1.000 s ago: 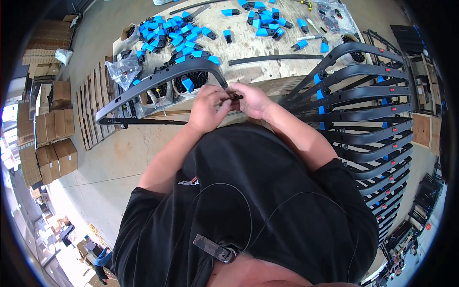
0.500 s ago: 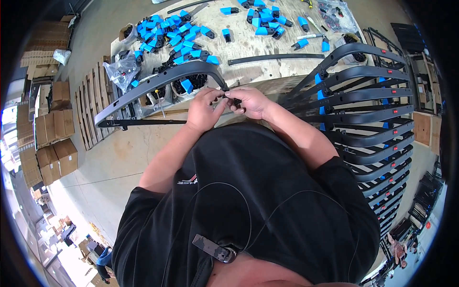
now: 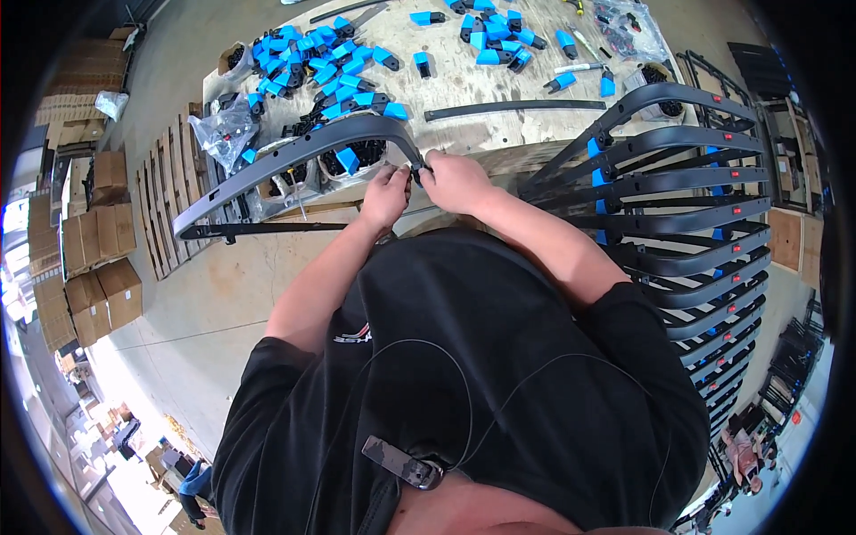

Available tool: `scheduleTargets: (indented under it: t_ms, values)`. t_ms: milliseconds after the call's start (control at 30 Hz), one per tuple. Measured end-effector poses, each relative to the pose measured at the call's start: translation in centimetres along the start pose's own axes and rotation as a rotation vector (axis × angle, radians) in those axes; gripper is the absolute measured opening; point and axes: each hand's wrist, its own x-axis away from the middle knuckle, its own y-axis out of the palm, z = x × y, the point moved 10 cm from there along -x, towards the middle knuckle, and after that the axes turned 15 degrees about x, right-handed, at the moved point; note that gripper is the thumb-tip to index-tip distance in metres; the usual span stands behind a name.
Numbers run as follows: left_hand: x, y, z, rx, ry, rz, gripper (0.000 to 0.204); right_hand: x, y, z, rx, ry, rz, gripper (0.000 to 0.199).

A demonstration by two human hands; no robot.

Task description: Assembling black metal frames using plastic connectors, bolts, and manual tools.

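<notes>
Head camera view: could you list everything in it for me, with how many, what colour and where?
Frame: one, black, left of centre, one end at the hands
Other frames: many, black with red spots, right
Table: one, pale, top
Pieces: dozens, blue and black, on the table
Strip: at least one, black, table's near edge
Bags: at least two, clear, table's left and right
Tubs: several, pale, table's edges
Pallet: one, brown, left
Boxes: many, brown, far left
Floor: grey, below
Other people: at least two, lower corners, too small for detail
Shirt: one, black, lower centre
Left hand: one, bare, at the frame's end
Right hand: one, bare, on the frame's end
</notes>
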Motion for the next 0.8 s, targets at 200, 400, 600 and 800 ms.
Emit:
scheduleTargets:
  t_ms: [200, 400, 600, 800]
  values:
    - [-0.6, 0.0, -0.2, -0.071, -0.093, -0.024, 0.028, -0.2, 0.2, -1.0, 0.102, -0.058, -0.054, 0.026]
    - [-0.2, 1.2, -1.6, 0.135, -0.328, -0.149, 0.034, -0.2, 0.1, -1.0, 0.1, -0.058, -0.056, 0.026]
    - [-0.9, 0.0, -0.9, -0.004, -0.136, -0.079, 0.024, -0.1, 0.0, -1.1, 0.071, -0.066, -0.038, 0.026]
    - [-0.2, 0.3, 1.2, -0.193, 0.059, -0.152, 0.01, -0.1, 0.0, -1.0, 0.057, -0.063, -0.022, 0.026]
